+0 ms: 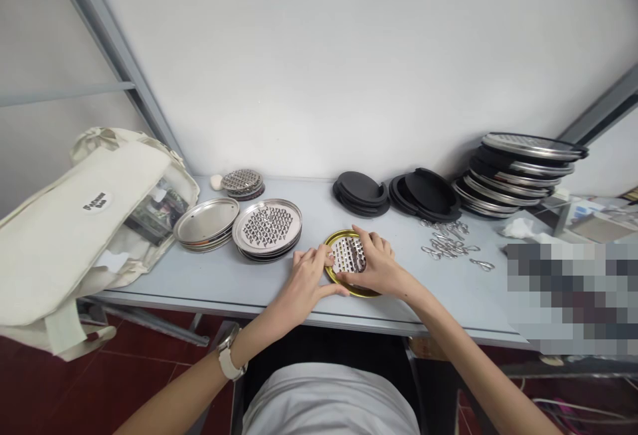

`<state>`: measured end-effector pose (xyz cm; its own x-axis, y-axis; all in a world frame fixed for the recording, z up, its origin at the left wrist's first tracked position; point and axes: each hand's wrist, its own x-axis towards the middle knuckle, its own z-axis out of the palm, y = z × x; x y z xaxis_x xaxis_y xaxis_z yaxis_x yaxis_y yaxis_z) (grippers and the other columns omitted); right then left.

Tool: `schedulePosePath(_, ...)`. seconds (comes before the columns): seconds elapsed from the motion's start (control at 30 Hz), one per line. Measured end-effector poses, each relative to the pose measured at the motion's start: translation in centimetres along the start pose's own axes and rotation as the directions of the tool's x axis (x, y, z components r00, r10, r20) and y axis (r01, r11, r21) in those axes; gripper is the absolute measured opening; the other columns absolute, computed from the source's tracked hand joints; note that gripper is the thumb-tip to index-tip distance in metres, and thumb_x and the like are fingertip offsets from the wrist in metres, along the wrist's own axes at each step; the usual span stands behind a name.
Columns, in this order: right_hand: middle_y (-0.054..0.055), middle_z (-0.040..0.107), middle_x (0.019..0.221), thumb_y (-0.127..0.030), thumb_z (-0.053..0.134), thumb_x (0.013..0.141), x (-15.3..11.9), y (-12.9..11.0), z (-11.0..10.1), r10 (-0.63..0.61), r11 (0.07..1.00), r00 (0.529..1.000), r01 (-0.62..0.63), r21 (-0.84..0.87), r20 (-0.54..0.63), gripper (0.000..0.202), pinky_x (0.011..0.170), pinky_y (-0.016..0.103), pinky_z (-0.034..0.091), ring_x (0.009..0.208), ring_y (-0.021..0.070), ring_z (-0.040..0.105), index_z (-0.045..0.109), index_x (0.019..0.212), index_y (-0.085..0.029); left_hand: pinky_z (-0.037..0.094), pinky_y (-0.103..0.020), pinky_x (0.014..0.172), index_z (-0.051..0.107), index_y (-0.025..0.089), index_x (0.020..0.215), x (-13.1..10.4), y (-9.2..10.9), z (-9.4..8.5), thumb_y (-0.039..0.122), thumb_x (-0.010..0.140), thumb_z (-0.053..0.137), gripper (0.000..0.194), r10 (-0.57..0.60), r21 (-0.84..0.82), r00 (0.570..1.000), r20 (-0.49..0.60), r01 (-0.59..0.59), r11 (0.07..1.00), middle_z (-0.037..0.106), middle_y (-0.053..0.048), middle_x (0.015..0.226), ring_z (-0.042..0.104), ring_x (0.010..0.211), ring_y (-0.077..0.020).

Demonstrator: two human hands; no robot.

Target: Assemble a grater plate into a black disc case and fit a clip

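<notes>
In front of me on the table lies a round, gold-rimmed lid (331,278) with a perforated metal grater disc (343,253) inside its rim. My left hand (310,281) grips the lid's left side, its fingers bent at the edge and its thumb reaching along the front. My right hand (379,266) spans the disc's right part, fingers at the far rim and thumb at the near side; it covers much of the right half. Left of my hands, a larger grater disc (268,226) tops a stack. Beside that stand stacked plain metal lids (208,221).
Small grater discs (242,180) are stacked at the back left, near a cream bag (84,222). Black round holders (361,190) and more black holders (432,192) stand at the back. Metal clips (448,244) lie right, before a tall stack of rimmed discs (518,176).
</notes>
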<state>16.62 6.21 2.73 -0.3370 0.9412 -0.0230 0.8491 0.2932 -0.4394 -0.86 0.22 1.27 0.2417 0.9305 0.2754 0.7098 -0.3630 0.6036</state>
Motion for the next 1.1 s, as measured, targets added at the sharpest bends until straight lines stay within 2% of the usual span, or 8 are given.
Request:
schedulePosePath(0.23,0.016,0.037,0.127,-0.050,0.070,0.061,0.1,-0.4,0.3,0.052,0.998,0.998,-0.051,-0.026,0.027,0.104,0.102,0.052,0.028,0.126,0.0418,0.031,0.022,0.147,-0.021,0.030,-0.035,0.087,0.043,0.021,0.106,0.0,0.2,-0.1,0.045,0.083,0.064,0.038,0.003,0.010,1.000,-0.003,-0.003,1.000,0.064,-0.003,0.105,0.056,0.102,-0.0209)
schedulePosePath(0.53,0.017,0.038,0.128,-0.055,0.069,0.061,0.2,-0.1,0.2,0.038,0.999,0.998,-0.036,-0.033,0.045,0.103,0.103,0.052,0.028,0.126,0.0406,0.032,0.023,0.146,-0.019,0.030,-0.036,0.087,0.044,0.021,0.107,0.0,0.0,0.1,0.046,0.082,0.065,0.042,-0.002,0.011,1.000,-0.011,0.002,1.000,0.065,-0.003,0.106,0.056,0.101,-0.0210)
schedulePosePath(0.8,0.017,0.038,0.129,-0.048,0.069,0.059,0.2,-0.7,0.2,0.078,0.996,0.996,-0.076,-0.052,0.037,0.105,0.102,0.051,0.028,0.127,0.0405,0.032,0.021,0.146,-0.017,0.032,-0.036,0.087,0.045,0.021,0.108,-0.1,-0.1,0.2,0.046,0.080,0.067,0.044,0.003,0.013,1.000,-0.024,-0.003,1.000,0.064,-0.003,0.105,0.056,0.101,-0.0215)
schedulePosePath(1.0,0.017,0.040,0.125,-0.046,0.072,0.053,0.2,-1.0,0.9,0.063,0.995,0.996,-0.068,-0.079,-0.069,0.106,0.098,0.052,0.029,0.122,0.0414,0.037,0.025,0.143,-0.018,0.033,-0.038,0.091,0.044,0.021,0.114,-0.2,-0.3,0.4,0.048,0.079,0.067,0.051,-0.006,-0.010,1.000,0.000,0.006,1.000,0.061,-0.005,0.108,0.053,0.107,-0.0235)
schedulePosePath(1.1,0.017,0.042,0.122,-0.044,0.072,0.052,0.3,-1.0,1.1,0.062,0.993,0.995,-0.070,-0.098,-0.081,0.104,0.097,0.051,0.030,0.118,0.0406,0.040,0.027,0.142,-0.017,0.035,-0.038,0.093,0.043,0.023,0.120,-0.4,-0.3,0.4,0.047,0.078,0.068,0.054,-0.018,-0.050,1.000,0.006,0.018,0.999,0.058,-0.005,0.111,0.050,0.109,-0.0234)
